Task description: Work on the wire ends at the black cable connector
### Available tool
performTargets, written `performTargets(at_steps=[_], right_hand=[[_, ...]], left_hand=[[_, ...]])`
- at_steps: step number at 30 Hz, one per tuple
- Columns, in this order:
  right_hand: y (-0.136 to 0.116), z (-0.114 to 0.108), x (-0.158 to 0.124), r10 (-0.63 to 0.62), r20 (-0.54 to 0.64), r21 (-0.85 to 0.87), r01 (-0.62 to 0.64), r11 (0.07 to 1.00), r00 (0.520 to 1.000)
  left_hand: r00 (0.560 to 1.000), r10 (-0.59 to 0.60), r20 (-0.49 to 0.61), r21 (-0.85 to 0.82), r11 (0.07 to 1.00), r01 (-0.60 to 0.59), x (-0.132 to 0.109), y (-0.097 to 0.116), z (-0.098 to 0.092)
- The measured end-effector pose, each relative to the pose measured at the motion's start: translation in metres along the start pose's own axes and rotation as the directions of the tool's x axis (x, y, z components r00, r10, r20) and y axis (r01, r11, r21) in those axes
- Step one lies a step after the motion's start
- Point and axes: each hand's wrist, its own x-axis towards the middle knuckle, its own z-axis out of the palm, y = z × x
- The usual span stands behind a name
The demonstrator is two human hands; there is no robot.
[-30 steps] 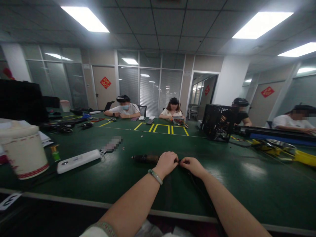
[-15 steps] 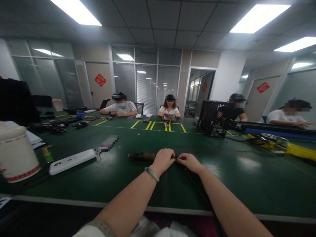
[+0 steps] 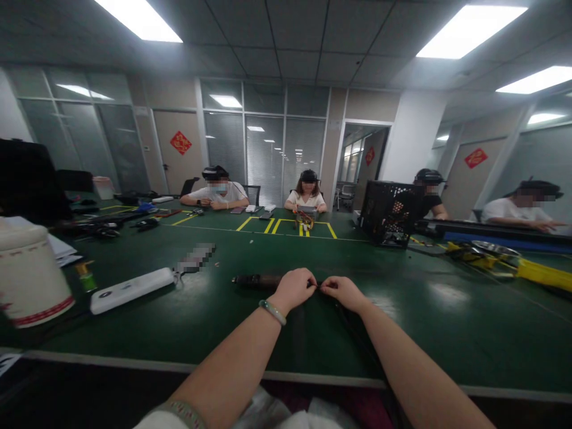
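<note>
A dark electric screwdriver (image 3: 263, 282) lies across the green table, its narrow metal tip to the left and its brown body running under my left hand (image 3: 295, 290). That hand is closed around the rear end, fingertips pinched, and hides that end. Just to the right, my right hand (image 3: 344, 293) is closed too, its thumb and fingers pinching the dark cable (image 3: 346, 319) where it meets the tool. The exact joint between the fingertips is too small to make out. From there the cable runs toward me past the table edge.
On the left stand a white power strip (image 3: 134, 291), a small green bottle (image 3: 87, 279) and a large pale canister (image 3: 33, 277). A black computer case (image 3: 386, 213) stands at the far right, with yellow straps (image 3: 540, 277) nearer. Several people sit across the table (image 3: 214, 345).
Both hands stay almost in place at the screwdriver's rear end, with only slight finger and wrist motion. The view has shifted very slightly.
</note>
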Motion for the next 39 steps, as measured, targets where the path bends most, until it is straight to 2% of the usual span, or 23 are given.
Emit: performTargets(at_steps=[8, 15, 23, 29, 34, 39], right_hand=[[-0.001, 0.001, -0.001, 0.007, -0.005, -0.012, -0.007, 1.000, 1.000], [-0.007, 0.003, -0.001, 0.002, -0.034, -0.047, -0.003, 0.999, 0.999], [-0.019, 0.003, -0.005, -0.026, -0.096, -0.184, 0.008, 0.983, 0.995], [-0.018, 0.002, -0.005, 0.037, -0.114, -0.168, -0.056, 0.984, 0.993], [-0.006, 0.003, -0.001, 0.054, -0.085, -0.049, -0.058, 0.997, 0.995], [0.002, 0.006, 0.003, 0.031, -0.086, -0.054, -0.035, 0.998, 0.996]], left_hand=[[0.999, -0.043, 0.026, -0.006, 0.999, 0.043, 0.001, 0.003, -0.002], [0.999, -0.023, 0.026, 0.002, 1.000, 0.023, 0.000, 0.004, -0.002], [0.996, -0.082, 0.021, 0.020, 0.996, 0.081, 0.000, 0.007, 0.000], [0.993, -0.118, 0.022, 0.047, 0.992, 0.117, -0.001, 0.013, -0.003], [0.998, -0.049, 0.026, 0.042, 0.998, 0.048, 0.001, 0.010, -0.003], [0.999, 0.012, 0.036, 0.067, 0.998, -0.015, 0.002, 0.006, 0.002]])
